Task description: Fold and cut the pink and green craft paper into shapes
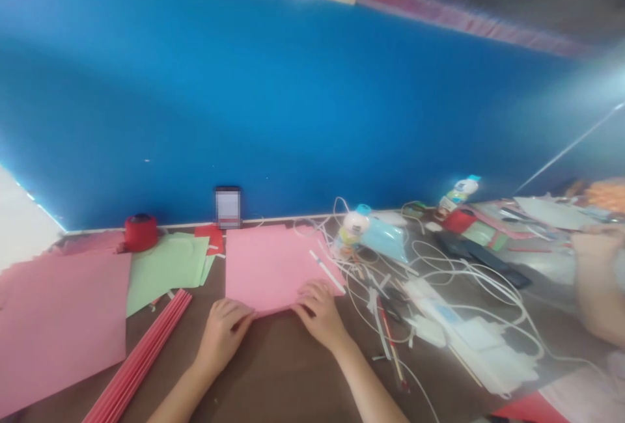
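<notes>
**Now Two Hands Touch the Pink Paper**

Now the pink paper [273, 260] lies flat on the brown table [278, 371], in the middle, close to the blue wall [293, 117]. The right hand [319, 315] is open, with its fingers spread on the near edge of the sheet. The left hand [222, 335] has bent fingers at that same edge, and I cannot tell if it pinches the sheet. To the left lie green paper [166, 270], red folded strips [141, 358] and a big pink sheet [58, 319]. To the right sit white cables [439, 273] and a small bottle [354, 224].
</notes>
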{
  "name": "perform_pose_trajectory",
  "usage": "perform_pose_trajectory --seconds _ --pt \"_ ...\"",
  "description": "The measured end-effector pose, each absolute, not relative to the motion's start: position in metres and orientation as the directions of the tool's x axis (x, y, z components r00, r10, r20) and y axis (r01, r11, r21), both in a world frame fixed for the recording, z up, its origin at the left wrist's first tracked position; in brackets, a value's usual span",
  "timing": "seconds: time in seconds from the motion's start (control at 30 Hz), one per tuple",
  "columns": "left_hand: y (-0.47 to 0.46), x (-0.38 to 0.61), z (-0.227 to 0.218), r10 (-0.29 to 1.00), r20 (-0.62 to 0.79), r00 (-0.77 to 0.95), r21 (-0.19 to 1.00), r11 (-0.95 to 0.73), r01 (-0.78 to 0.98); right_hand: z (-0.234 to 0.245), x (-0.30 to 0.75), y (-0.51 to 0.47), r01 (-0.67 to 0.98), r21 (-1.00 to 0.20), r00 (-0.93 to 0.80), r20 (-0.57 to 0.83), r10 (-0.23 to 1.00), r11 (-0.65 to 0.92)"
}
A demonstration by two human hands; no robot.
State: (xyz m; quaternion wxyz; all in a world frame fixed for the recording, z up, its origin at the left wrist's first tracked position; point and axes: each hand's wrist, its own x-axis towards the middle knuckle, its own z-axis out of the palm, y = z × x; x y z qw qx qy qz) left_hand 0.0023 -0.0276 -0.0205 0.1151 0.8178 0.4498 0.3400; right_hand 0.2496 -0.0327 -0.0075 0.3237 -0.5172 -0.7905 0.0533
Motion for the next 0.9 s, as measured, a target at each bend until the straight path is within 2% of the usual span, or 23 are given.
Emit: perform_pose_trajectory --seconds 0.23,0.47,0.57,0.67,0.73,0.83,0.9 --pt "-0.035 0.006 -0.014 0.824 0.331 0.46 0.609 -0.559 0.563 0.008 0.249 -0.04 0.745 -0.444 -0.402 0.298 0.866 0.498" --pt "-0.038 0.007 -0.001 0.802 0.262 0.537 0.635 -0.562 0.53 0.0 0.25 -0.039 0.793 -0.429 -0.352 0.256 0.9 0.432" --pt "-0.035 0.004 -0.009 0.816 0.323 0.479 0.557 -0.573 0.601 -0.003 0.251 -0.039 0.819 -0.395 -0.322 0.285 0.903 0.417" --pt "-0.03 0.0 -0.022 0.865 0.4 0.303 0.516 -0.486 0.706 -0.005 0.25 -0.039 0.824 -0.366 -0.349 0.274 0.896 0.433" --pt "-0.027 -0.001 -0.026 0.905 0.337 0.26 0.539 -0.411 0.735 -0.004 0.25 -0.039 0.846 -0.359 -0.314 0.262 0.913 0.394" --pt "-0.027 -0.001 -0.024 0.934 0.212 0.287 0.583 -0.356 0.731 -0.003 0.253 -0.04 0.896 -0.363 -0.149 0.297 0.943 0.256" --pt "-0.029 0.0 -0.02 0.932 0.193 0.308 0.608 -0.359 0.708 -0.002 0.253 -0.041 0.903 -0.35 -0.139 0.313 0.939 0.251"
